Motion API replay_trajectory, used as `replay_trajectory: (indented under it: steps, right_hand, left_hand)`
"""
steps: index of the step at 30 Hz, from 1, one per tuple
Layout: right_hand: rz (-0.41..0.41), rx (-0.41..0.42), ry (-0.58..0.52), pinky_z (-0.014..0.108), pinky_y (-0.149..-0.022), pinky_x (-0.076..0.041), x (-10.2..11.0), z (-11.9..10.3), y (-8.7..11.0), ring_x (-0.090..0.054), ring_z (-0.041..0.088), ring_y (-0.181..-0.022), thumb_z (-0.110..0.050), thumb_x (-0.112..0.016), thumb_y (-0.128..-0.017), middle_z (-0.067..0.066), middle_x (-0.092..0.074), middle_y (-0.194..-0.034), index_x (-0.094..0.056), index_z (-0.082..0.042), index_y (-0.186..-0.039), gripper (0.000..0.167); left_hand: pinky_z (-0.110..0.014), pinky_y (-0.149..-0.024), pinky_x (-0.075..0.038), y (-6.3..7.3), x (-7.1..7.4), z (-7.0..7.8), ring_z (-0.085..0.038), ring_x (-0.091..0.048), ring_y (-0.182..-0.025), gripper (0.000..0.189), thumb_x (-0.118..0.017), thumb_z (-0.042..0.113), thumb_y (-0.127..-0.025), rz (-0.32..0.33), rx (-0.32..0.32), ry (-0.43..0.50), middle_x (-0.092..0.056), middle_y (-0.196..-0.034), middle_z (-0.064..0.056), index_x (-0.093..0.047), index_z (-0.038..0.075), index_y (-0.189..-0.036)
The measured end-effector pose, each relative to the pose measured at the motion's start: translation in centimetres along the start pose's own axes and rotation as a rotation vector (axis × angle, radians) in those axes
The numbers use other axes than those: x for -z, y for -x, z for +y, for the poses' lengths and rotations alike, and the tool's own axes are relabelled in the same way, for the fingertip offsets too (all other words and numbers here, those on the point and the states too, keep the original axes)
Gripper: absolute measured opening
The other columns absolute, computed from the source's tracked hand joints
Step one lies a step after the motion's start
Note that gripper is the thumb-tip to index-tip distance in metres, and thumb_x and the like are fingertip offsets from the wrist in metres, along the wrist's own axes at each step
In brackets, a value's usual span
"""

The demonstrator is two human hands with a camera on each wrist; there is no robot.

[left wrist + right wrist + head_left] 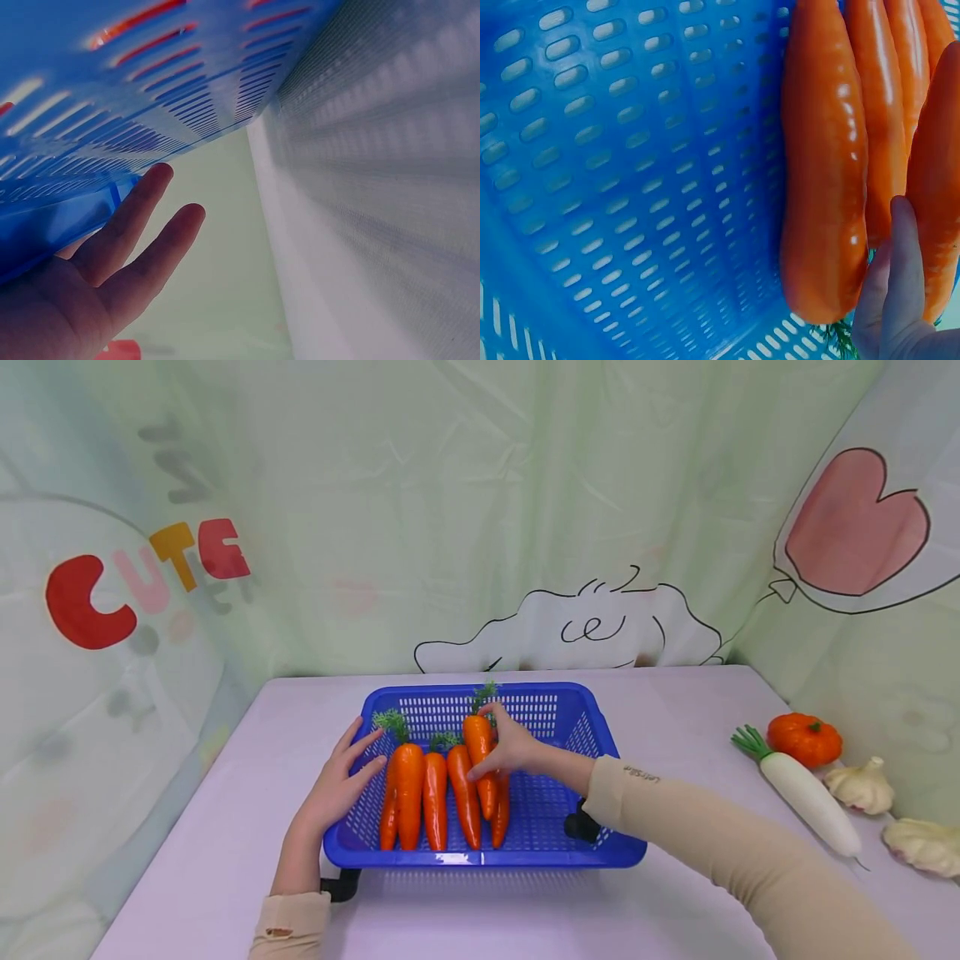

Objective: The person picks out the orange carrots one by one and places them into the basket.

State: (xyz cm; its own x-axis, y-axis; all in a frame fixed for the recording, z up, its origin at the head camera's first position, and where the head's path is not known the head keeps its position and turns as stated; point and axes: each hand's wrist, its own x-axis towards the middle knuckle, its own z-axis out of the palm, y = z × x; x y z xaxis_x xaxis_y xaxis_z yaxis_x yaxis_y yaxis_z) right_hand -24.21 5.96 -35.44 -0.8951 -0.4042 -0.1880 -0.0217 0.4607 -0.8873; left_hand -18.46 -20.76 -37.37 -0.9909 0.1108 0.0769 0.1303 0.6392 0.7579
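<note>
A blue plastic basket [540, 858] with slotted walls holds several orange carrots [409, 793] with green tops, lying side by side in its left and middle part. My right hand [512, 742] reaches over the basket and grips one carrot [478, 739], thumb on one side and fingers on the other, above the other carrots. In the right wrist view, the fingers [904, 262] lie against this carrot, beside a loose carrot [825, 172]. At the basket's left rim is my left hand [337, 785], its fingers spread; in the left wrist view they extend along the outer wall [172, 112].
On the table's right side lie a white radish [810, 797] with green leaves, an orange pumpkin [805, 739] and two garlic bulbs [861, 785]. Black handles [582, 823] show at the basket. A printed curtain [390, 527] hangs behind the table [225, 827].
</note>
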Motion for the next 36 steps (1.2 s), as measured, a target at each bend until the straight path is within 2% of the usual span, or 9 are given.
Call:
replay_trajectory:
  steps: [7, 15, 23, 31, 36]
  right_hand:
    - [0.070, 0.043, 0.055, 0.036, -0.060, -0.054, -0.7, 0.0, 0.1, -0.058, 0.029, -0.086, 0.002, -0.084, -0.055, 0.020, -0.054, -0.103, -0.031, -0.007, -0.126, 0.089]
    - [0.074, 0.005, 0.036, 0.036, -0.056, -0.054, -0.9, 0.1, 0.1, -0.058, 0.031, -0.087, 0.003, -0.084, -0.056, 0.020, -0.054, -0.105, -0.033, -0.010, -0.126, 0.087]
    - [0.060, -0.054, -0.054, 0.038, -0.058, -0.055, -0.7, 0.0, 0.4, -0.058, 0.031, -0.087, 0.005, -0.082, -0.059, 0.023, -0.050, -0.115, -0.032, -0.008, -0.129, 0.087]
    - [0.039, -0.085, -0.040, 0.038, -0.063, -0.055, 0.1, -0.3, 0.7, -0.056, 0.032, -0.088, 0.001, -0.081, -0.063, 0.024, -0.042, -0.118, -0.033, -0.006, -0.130, 0.082]
    - [0.040, -0.075, -0.066, 0.041, -0.071, -0.054, 1.2, -0.9, 1.3, -0.056, 0.035, -0.095, -0.006, -0.078, -0.071, 0.026, -0.040, -0.124, -0.032, -0.005, -0.131, 0.075]
  left_hand:
    - [-0.065, -0.097, -0.020, -0.1, 0.0, 0.2, -0.038, -0.012, -0.136, 0.053, -0.051, 0.034, -0.092, -0.005, -0.007, 0.004, -0.008, -0.153, -0.008, -0.039, 0.016, -0.140]
    - [-0.064, -0.097, -0.020, -0.3, -0.1, 0.3, -0.038, -0.012, -0.136, 0.053, -0.051, 0.034, -0.092, -0.016, -0.016, 0.004, -0.008, -0.153, -0.009, -0.038, 0.015, -0.140]
    - [-0.064, -0.097, -0.019, -0.4, -0.1, 0.3, -0.039, -0.011, -0.136, 0.054, -0.050, 0.035, -0.092, -0.022, -0.015, 0.002, -0.008, -0.153, -0.010, -0.038, 0.015, -0.140]
    - [-0.066, -0.096, -0.019, 0.3, 0.5, 0.0, -0.040, -0.012, -0.136, 0.053, -0.050, 0.034, -0.092, -0.010, -0.012, -0.010, -0.008, -0.152, -0.011, -0.038, 0.013, -0.140]
    - [-0.066, -0.096, -0.018, -0.1, 0.8, -0.1, -0.041, -0.012, -0.135, 0.055, -0.048, 0.037, -0.093, -0.021, -0.031, -0.018, -0.008, -0.152, -0.013, -0.036, 0.013, -0.141]
